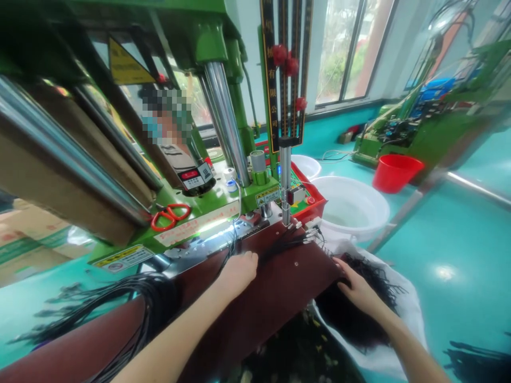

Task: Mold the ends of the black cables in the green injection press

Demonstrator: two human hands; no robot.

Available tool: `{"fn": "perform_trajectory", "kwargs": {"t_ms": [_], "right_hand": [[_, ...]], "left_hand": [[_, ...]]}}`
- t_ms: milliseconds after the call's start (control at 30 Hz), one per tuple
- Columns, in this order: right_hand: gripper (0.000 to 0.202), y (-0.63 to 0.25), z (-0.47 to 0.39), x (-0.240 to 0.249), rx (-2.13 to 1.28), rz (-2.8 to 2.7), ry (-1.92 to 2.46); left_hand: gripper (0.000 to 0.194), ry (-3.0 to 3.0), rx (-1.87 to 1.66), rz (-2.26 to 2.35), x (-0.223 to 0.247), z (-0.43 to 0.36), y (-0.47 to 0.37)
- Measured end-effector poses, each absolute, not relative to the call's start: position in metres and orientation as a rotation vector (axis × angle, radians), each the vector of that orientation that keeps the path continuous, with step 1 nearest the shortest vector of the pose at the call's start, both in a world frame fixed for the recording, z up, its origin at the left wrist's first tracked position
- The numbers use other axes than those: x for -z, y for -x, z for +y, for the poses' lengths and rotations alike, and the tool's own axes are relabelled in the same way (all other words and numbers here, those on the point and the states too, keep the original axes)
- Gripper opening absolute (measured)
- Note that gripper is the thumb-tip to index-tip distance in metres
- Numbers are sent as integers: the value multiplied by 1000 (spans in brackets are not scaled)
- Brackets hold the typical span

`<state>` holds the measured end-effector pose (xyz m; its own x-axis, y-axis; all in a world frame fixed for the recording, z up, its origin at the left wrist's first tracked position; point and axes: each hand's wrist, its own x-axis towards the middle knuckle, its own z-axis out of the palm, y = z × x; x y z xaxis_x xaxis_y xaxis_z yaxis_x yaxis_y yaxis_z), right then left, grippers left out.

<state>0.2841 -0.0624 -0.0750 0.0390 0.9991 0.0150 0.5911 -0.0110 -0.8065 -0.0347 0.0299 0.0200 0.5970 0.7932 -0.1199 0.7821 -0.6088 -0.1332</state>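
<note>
Head view: left hand (238, 270) rests knuckles-up, fingers curled narrow on the dark red tabletop (275, 287), touching the black cables (279, 246) that run ahead of it toward the green press (223, 202); whether it pinches one, cannot tell. Right hand (357, 287) lies spread on the heap of cables in the white bag (407, 314). Risk, judged: tangled strands could snag, dragging the laid-out connector ends out of line.
</note>
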Motion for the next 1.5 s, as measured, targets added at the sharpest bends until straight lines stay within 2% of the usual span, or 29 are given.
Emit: {"fn": "perform_trajectory", "kwargs": {"t_ms": [133, 367, 467, 600, 667, 767, 867, 967, 1033, 1100, 1367, 1500], "right_hand": [[60, -286, -59, 76, -783, -1645, 1679], [52, -292, -56, 70, -643, -1608, 1689], [48, -296, -58, 56, -518, -1540, 1697], [36, -278, -67, 19, -383, -1405, 1606], [29, -254, -72, 1, -621, -1322, 1475], [31, -208, -70, -16, -1284, -1193, 1122], [49, -173, -52, -24, -1558, -943, 672], [36, -159, -31, -33, -1498, -740, 491], [23, -160, -23, -38, -1455, -710, 496], [19, -163, -20, -39, -1457, -721, 531], [23, -171, -25, -27, -1443, -703, 692], [22, -174, -25, -23, -1456, -708, 716]], "left_hand": [[18, 2739, -186, -1406, -16, 28, 37], [23, 2735, -123, -1358, -14, 28, 38], [18, 2820, 88, -1524, -24, 24, 42], [16, 2967, 557, -1681, -35, 11, 52], [17, 2968, 727, -1703, -36, 3, 56], [18, 2993, 824, -1697, -36, -9, 56], [20, 3075, 768, -1648, -32, -19, 52], [20, 3131, 606, -1579, -23, -23, 45], [20, 3061, 561, -1532, -16, -21, 40], [20, 2943, 559, -1474, -11, -18, 34], [23, 2931, 410, -1315, -7, -12, 17], [18, 2757, 223, -1436, -5, -11, 12]]}}
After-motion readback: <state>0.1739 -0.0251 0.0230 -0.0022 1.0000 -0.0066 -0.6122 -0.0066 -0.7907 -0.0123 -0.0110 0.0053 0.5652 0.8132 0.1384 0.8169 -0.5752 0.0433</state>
